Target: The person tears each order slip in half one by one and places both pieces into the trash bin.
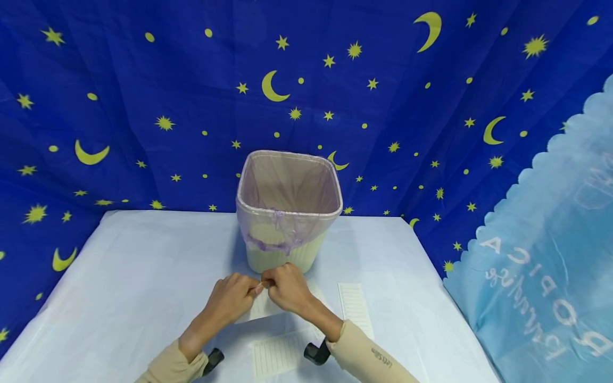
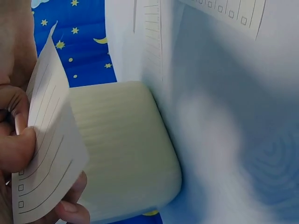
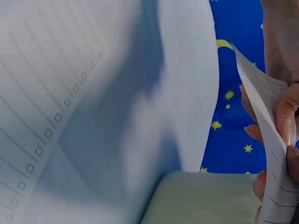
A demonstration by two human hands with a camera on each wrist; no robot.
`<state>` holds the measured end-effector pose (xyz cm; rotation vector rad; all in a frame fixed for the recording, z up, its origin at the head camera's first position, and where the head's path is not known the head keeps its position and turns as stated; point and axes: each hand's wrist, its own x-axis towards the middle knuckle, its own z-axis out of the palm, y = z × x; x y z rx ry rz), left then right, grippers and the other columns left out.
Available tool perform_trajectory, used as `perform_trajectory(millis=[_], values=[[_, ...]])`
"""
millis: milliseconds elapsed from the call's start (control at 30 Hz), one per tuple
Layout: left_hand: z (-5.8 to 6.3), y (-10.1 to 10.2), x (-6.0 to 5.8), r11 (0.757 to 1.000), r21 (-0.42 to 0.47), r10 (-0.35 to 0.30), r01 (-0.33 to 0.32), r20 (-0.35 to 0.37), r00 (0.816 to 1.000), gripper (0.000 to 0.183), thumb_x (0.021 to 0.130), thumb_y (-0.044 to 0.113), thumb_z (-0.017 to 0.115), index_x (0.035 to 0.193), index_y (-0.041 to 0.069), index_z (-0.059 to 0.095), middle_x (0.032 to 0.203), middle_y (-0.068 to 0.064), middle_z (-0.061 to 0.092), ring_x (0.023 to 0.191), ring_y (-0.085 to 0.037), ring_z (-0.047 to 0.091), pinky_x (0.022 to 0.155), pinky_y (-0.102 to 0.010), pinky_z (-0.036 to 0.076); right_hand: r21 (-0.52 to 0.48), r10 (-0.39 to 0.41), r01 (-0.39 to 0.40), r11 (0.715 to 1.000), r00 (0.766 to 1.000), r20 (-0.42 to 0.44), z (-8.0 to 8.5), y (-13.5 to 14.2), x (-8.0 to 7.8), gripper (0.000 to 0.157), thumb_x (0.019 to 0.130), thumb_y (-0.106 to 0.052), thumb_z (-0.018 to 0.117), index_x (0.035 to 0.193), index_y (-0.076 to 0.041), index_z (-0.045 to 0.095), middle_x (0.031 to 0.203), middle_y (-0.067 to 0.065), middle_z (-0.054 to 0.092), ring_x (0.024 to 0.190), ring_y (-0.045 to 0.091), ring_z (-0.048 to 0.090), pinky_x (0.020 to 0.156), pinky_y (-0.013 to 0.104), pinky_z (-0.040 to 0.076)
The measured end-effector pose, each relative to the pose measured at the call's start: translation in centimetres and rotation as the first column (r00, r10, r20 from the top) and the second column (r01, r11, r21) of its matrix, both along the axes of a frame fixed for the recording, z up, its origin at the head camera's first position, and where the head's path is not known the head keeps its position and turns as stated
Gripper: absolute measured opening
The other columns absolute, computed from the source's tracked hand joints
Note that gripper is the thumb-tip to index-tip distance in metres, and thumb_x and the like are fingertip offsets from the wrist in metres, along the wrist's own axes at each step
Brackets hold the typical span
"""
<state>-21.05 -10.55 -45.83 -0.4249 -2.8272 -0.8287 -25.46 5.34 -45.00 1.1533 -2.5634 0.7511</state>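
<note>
Both hands meet in front of the bin and pinch one lined checklist sheet point(image 2: 51, 116). My left hand point(image 1: 232, 298) has its thumb pressed on the near face of the sheet, with fingers behind it, near a column of small check boxes. The right hand point(image 1: 288, 290) pinches the same paper close beside the left fingertips, thumb and fingertips together. In the right wrist view the sheet point(image 3: 261, 102) stands bent and curved, its upper corner pointing up. Seen from the head, the fingers cover most of the place where it is held.
A pale ribbed waste bin point(image 1: 282, 260) with a purple liner point(image 1: 287, 234) stands just beyond the hands. Another lined sheet point(image 1: 356, 308) lies to the right on the white tabletop point(image 1: 143, 276), and one more sheet point(image 1: 278, 354) lies nearer, between the forearms. A blue starry curtain point(image 1: 306, 64) hangs behind.
</note>
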Motion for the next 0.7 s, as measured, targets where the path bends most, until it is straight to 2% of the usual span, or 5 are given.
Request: perform_trajectory(millis=[200, 367, 567, 700], values=[[-0.3, 0.2, 0.1, 0.999, -0.018, 0.027, -0.028, -0.039, 0.999, 0.052, 0.086, 0.012, 0.065, 0.051, 0.024, 0.029, 0.051, 0.012, 0.019, 0.048, -0.006, 0.027, 0.045, -0.023, 0.023, -0.045, 0.002, 0.004, 0.999, 0.990, 0.144, -0.1, -0.1, 0.0, 0.022, 0.067, 0.006, 0.058, 0.055, -0.011, 0.057, 0.051, -0.013, 0.033, 0.048, -0.002, 0.025, 0.045, 0.013, 0.017], [-0.7, 0.2, 0.3, 0.999, -0.025, 0.034, -0.035, -0.048, 0.998, 0.053, 0.086, 0.012, 0.066, 0.051, 0.024, 0.028, 0.051, 0.012, 0.017, 0.048, -0.006, 0.026, 0.045, -0.022, 0.022, -0.040, 0.007, 0.003, 0.999, 0.968, 0.250, -0.3, -0.2, -0.1, 0.018, 0.072, 0.002, 0.061, 0.058, -0.009, 0.063, 0.053, -0.012, 0.043, 0.048, -0.003, 0.030, 0.045, 0.012, 0.022], [-1.1, 0.2, 0.5, 0.998, -0.041, 0.041, -0.045, -0.104, 0.994, 0.054, 0.082, 0.008, 0.065, 0.051, 0.024, 0.024, 0.051, 0.013, 0.013, 0.048, -0.005, 0.020, 0.044, -0.021, 0.019, -0.081, 0.035, -0.003, 0.997, 0.920, 0.390, -0.5, -0.3, -0.4, 0.017, 0.074, 0.002, 0.059, 0.060, -0.005, 0.065, 0.053, -0.010, 0.043, 0.047, -0.002, 0.031, 0.045, 0.014, 0.024], [-1.4, 0.3, 0.6, 0.997, -0.054, 0.044, -0.053, -0.161, 0.986, 0.054, 0.079, 0.006, 0.065, 0.051, 0.025, 0.024, 0.052, 0.013, 0.013, 0.048, -0.005, 0.020, 0.044, -0.021, 0.019, -0.129, 0.047, 0.020, 0.991, 0.868, 0.494, -0.8, -0.2, -0.6, 0.017, 0.072, 0.003, 0.053, 0.060, -0.002, 0.064, 0.053, -0.010, 0.042, 0.047, -0.001, 0.031, 0.045, 0.016, 0.024]])
